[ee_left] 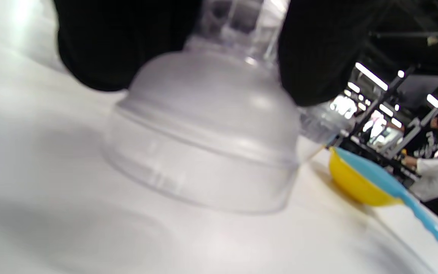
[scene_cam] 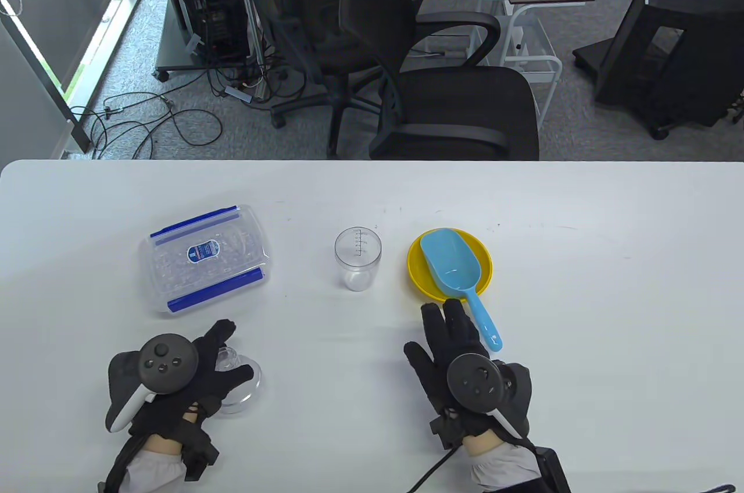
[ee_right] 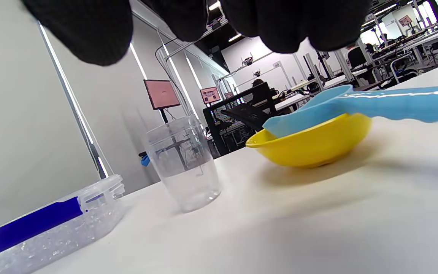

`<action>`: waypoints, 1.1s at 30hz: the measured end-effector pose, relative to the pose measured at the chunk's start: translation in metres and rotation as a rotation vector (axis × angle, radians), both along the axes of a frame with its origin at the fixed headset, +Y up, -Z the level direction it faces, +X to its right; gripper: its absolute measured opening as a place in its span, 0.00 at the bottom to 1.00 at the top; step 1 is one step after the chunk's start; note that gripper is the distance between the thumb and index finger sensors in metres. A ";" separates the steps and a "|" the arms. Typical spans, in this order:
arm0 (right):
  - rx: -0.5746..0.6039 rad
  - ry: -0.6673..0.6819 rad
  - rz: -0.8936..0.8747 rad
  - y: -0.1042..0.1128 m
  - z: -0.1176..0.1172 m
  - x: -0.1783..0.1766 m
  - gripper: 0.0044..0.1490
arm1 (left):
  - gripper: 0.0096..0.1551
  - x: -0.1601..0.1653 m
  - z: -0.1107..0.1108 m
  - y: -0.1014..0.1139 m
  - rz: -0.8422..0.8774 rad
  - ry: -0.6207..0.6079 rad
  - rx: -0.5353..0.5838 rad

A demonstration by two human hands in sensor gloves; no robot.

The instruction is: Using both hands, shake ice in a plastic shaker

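Note:
A clear plastic shaker cup [scene_cam: 358, 258] stands upright mid-table with no lid; it also shows in the right wrist view [ee_right: 183, 167]. The clear domed shaker lid [scene_cam: 239, 379] sits on the table at the front left. My left hand [scene_cam: 192, 365] is over it and its fingers [ee_left: 318, 49] hold the lid's top knob; the lid [ee_left: 207, 129] rests on the table. My right hand [scene_cam: 450, 347] lies flat and open, fingers spread, just beside the handle of a blue scoop [scene_cam: 456, 275], which lies in a yellow bowl [scene_cam: 418, 266].
A clear lidded box with blue clips [scene_cam: 204, 258], holding ice, sits at the left behind my left hand; it also shows in the right wrist view [ee_right: 48, 228]. A black office chair [scene_cam: 430, 80] stands beyond the table's far edge.

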State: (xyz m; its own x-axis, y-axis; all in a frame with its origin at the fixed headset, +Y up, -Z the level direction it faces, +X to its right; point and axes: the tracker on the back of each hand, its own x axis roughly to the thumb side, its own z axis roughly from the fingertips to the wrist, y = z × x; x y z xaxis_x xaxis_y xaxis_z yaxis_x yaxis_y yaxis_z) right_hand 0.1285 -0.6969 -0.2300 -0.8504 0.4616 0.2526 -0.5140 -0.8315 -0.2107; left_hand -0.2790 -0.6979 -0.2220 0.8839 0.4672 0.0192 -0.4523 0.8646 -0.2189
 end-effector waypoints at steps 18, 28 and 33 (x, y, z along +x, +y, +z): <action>0.018 0.131 -0.014 0.005 0.013 -0.001 0.41 | 0.33 0.017 -0.011 -0.024 -0.302 -0.066 -0.232; 0.008 0.150 0.004 0.004 0.013 -0.003 0.42 | 0.58 0.021 -0.010 0.003 -0.273 -0.034 -0.100; -0.003 0.155 0.002 0.005 0.013 -0.004 0.42 | 0.59 0.019 -0.020 0.048 -0.341 0.036 -0.030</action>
